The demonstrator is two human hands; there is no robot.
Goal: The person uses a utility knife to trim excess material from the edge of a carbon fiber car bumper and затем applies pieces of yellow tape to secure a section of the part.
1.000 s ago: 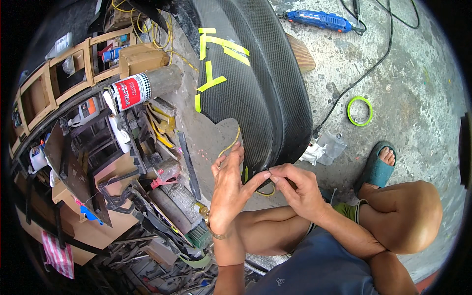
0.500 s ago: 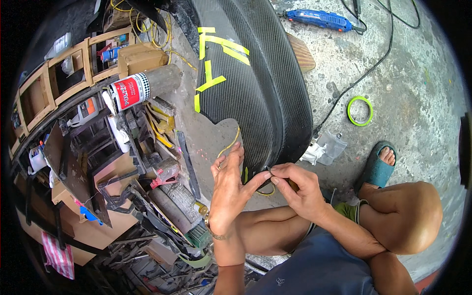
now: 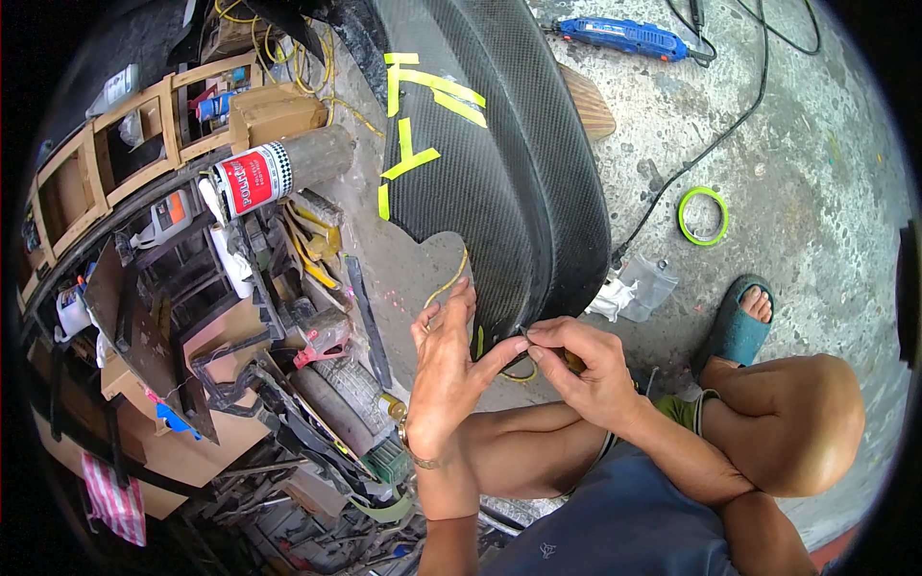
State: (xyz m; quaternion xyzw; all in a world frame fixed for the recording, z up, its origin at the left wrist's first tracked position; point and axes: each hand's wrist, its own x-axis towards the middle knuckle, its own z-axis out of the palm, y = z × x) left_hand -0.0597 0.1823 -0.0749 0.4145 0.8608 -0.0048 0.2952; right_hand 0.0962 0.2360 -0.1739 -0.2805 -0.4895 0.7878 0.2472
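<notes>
A black carbon-fibre panel [image 3: 471, 173] with a woven pattern stretches away from me, and yellow-green tape strips [image 3: 408, 158] mark its left part. At its near end, my left hand [image 3: 449, 360] has its fingers stretched out along the left edge. Its thumb reaches right and meets the fingertips of my right hand [image 3: 584, 370]. Thumb and forefinger of the right hand are pinched at the panel's near corner on something small and dark, too covered to name. A small strip of tape [image 3: 480, 341] shows beside the left thumb.
A blue rotary tool [image 3: 624, 38] with a black cord lies on the concrete floor at far right. Nearer are a roll of green tape [image 3: 704, 217] and a clear plastic bag [image 3: 650, 291]. To the left, a red-and-white can [image 3: 254, 180] and a wooden frame [image 3: 91, 168] stand among clutter.
The panel and its tape strips have shifted very slightly left. Both hands hold nearly the same pose at the near corner.
</notes>
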